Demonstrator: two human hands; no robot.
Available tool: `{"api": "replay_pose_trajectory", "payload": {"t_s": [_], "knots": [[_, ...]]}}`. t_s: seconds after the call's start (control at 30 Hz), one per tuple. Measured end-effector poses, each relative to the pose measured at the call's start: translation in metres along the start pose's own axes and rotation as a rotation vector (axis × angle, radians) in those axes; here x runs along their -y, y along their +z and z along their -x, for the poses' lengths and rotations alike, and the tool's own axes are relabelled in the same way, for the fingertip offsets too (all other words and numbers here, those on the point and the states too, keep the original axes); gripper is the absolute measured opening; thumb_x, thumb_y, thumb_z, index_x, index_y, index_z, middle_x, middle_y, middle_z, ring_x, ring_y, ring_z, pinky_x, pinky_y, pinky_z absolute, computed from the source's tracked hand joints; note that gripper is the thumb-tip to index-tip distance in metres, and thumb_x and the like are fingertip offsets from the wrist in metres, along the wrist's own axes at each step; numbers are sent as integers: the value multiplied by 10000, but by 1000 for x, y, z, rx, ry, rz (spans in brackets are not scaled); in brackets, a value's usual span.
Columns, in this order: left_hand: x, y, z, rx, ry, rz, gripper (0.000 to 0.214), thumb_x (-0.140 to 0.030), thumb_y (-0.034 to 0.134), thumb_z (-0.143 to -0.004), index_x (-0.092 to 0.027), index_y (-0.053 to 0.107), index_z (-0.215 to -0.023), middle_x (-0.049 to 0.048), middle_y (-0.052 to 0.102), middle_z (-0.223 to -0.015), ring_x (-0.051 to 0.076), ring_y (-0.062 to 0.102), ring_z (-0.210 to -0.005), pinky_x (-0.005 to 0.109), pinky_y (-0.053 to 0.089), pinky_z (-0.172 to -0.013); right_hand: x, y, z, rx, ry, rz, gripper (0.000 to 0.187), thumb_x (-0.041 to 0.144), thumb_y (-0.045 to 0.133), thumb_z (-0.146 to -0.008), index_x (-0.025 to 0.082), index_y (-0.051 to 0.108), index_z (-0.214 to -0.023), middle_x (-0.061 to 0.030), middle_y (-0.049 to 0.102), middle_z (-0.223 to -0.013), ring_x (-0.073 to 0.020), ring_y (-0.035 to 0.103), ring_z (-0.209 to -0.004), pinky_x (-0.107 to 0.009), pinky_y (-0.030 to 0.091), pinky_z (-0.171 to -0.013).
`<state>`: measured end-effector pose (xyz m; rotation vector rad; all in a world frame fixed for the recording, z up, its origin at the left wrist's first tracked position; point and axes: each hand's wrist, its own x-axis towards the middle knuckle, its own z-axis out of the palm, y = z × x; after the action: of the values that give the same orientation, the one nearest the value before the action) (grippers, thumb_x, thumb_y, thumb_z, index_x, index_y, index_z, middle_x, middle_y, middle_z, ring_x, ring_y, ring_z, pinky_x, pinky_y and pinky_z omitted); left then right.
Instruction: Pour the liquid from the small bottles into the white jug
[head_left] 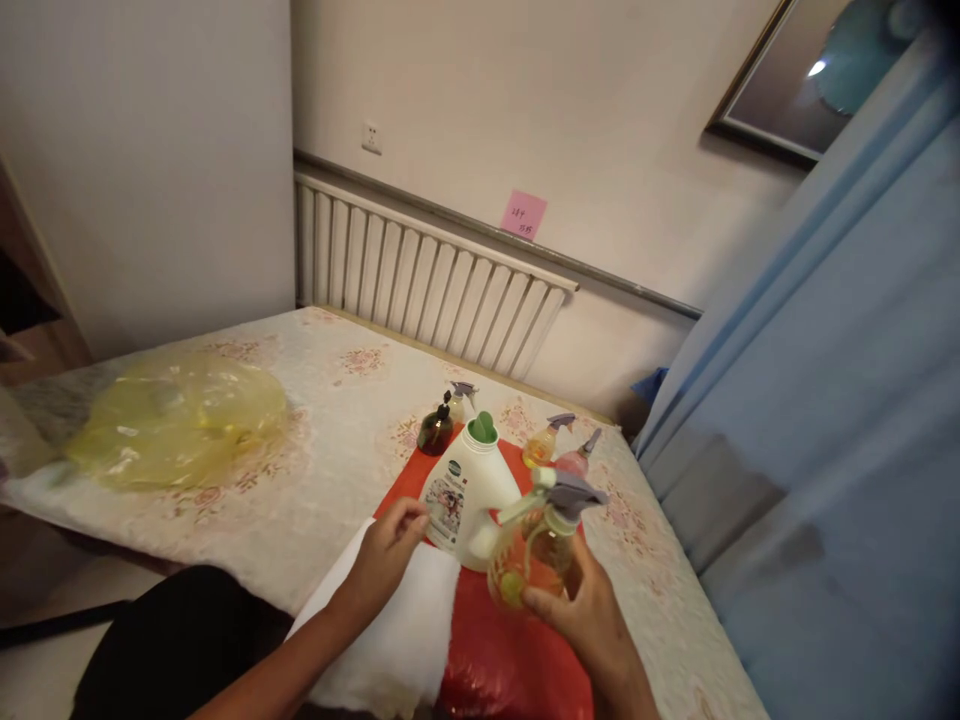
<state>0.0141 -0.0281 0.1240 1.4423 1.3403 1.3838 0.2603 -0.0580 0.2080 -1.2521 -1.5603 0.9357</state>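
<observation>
My right hand (pixel 585 610) grips a clear spray bottle (pixel 538 560) with a grey-purple trigger head, holding it tilted over the red cloth. Some yellowish liquid shows inside. My left hand (pixel 394 540) has its fingers curled together beside the white detergent jug (pixel 465 490); whether anything is pinched in them is hidden. The jug stands uncapped, with something green (pixel 483 427) in its mouth. Behind it are a dark pump bottle (pixel 435 430) and another spray bottle (pixel 459 400). To the right stand a yellow spray bottle (pixel 540 448) and a pink one (pixel 576 460).
A white towel (pixel 390 630) lies under my left forearm, beside the shiny red cloth (pixel 517 660). On the flowered bed cover (pixel 360 410), a crumpled yellow plastic bag (pixel 180 420) spreads at left. A radiator (pixel 427 290) lines the wall; a blue curtain (pixel 817 380) hangs at right.
</observation>
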Motion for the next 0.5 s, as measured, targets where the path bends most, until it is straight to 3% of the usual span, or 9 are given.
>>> {"api": "replay_pose_trajectory", "payload": {"t_s": [0.1,0.27,0.37,0.5], "knots": [[48,-10,-10,-26,55,-337,236,-374,480,-880,-203,564,-741,19,618,-745,192,591,-722,301,456,-699,2,-22,-29,-115,-39,77,577,294,788,-596,220,642,-1149,-94,747,-1133,-310,700,-1069,-439,556,-947],[119,-20,-9,24,106,-682,229,-313,402,-938,-209,578,-834,49,641,-868,223,610,-823,357,490,-783,-10,-38,-94,-245,-63,202,540,371,794,-602,200,646,-1092,-94,754,-1045,-292,715,-976,-434,566,-897],[145,-20,-4,56,250,-806,238,-327,430,-964,-216,620,-875,70,661,-952,242,615,-915,400,489,-878,-37,-33,-139,-282,-95,186,577,364,802,-575,189,645,-1103,-93,737,-1049,-279,707,-971,-419,566,-879],[159,-19,0,-21,380,-914,233,-379,466,-978,-236,649,-959,61,688,-1000,233,648,-923,377,521,-869,-78,-12,-196,-303,-86,188,556,329,799,-526,180,665,-1046,-83,725,-1006,-289,687,-962,-429,550,-884]]}}
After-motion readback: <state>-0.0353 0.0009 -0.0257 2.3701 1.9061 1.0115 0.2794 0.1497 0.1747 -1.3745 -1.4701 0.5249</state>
